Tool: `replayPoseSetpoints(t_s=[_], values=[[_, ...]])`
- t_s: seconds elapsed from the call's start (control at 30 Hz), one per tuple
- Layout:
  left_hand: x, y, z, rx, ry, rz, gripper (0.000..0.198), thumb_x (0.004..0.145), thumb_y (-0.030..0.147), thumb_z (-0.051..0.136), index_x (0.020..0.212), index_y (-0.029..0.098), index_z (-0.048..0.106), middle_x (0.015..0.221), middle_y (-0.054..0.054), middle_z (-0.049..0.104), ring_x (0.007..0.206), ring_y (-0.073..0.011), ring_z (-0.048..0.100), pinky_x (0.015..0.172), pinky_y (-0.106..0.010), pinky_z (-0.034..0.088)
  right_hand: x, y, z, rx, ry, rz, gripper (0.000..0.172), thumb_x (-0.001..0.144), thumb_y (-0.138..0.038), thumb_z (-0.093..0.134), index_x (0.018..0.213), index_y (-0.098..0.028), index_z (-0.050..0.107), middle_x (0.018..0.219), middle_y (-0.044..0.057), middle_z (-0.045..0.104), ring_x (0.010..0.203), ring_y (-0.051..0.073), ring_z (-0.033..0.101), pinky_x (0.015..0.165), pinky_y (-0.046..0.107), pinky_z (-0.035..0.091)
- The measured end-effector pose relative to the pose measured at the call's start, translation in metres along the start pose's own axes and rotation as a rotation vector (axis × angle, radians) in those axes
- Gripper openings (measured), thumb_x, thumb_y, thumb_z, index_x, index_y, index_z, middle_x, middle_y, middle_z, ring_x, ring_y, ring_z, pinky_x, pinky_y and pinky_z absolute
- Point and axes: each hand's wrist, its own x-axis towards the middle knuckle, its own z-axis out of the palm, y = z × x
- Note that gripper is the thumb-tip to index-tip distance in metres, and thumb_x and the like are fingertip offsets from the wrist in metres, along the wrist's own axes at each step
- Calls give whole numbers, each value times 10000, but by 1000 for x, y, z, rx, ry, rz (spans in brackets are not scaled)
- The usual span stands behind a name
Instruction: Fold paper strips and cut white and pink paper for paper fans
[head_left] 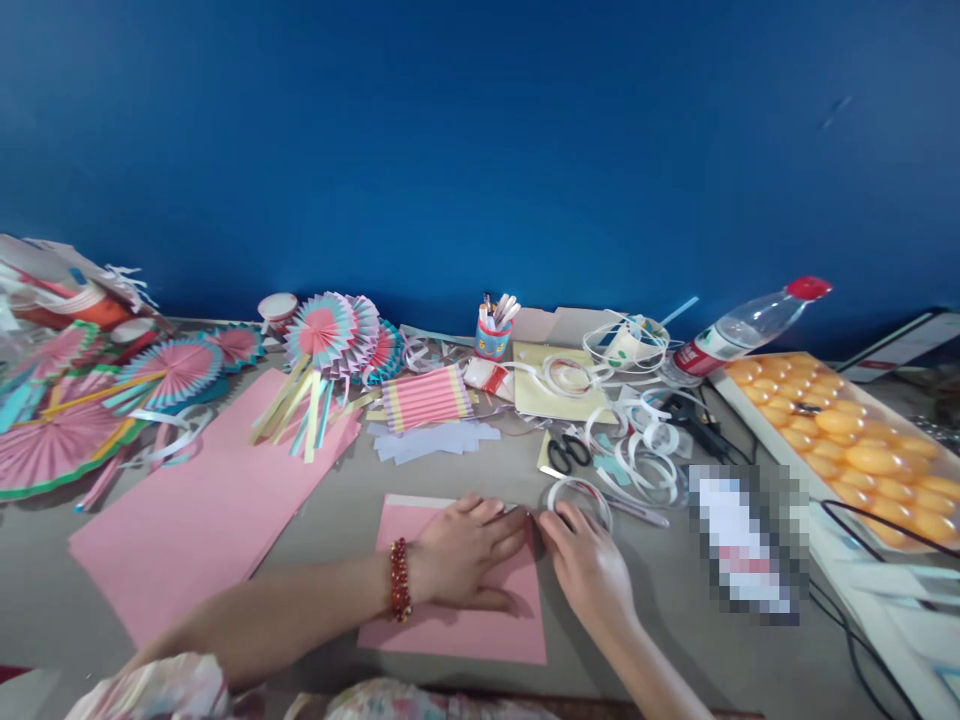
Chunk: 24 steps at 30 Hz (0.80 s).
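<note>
A pink sheet of paper (480,642) lies flat on the table, with a white strip (420,502) along part of its far edge. My left hand (469,550), a red bead bracelet at its wrist, presses flat on the sheet with fingers stretched to the right. Just past the sheet's right edge, my right hand (589,560) has its fingers curled against the near side of a roll of white tape (602,500). The fingertips of both hands nearly meet at the far right corner. Whatever is right under them is hidden.
Black-handled scissors (568,455) and curled white strips (652,455) lie beyond my right hand. Larger pink sheets (187,520) and folded paper fans (322,330) are on the left. A plastic bottle (742,335) stands tilted at the right, beside a tray of orange balls (847,430).
</note>
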Motion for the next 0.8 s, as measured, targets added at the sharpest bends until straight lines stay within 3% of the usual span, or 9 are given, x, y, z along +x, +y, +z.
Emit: replayPoseSetpoints(t_s=[0.5, 0.8], values=[[-2, 2, 1, -13, -3, -28, 877, 868, 812, 263, 1375, 133, 490, 1473, -110, 462, 1182, -277, 474, 980, -396, 339, -4, 1, -1, 112, -1, 31, 253, 881, -94, 441, 957, -212, 653, 968, 70, 620, 845, 213, 583, 741, 310, 436], [-3, 3, 4, -23, -5, -42, 894, 856, 822, 270, 1398, 141, 478, 1474, -121, 461, 1217, -283, 461, 987, -391, 334, -3, -1, -5, 130, 67, 24, 253, 893, -108, 438, 935, -206, 668, 937, 73, 634, 843, 214, 604, 741, 311, 457]])
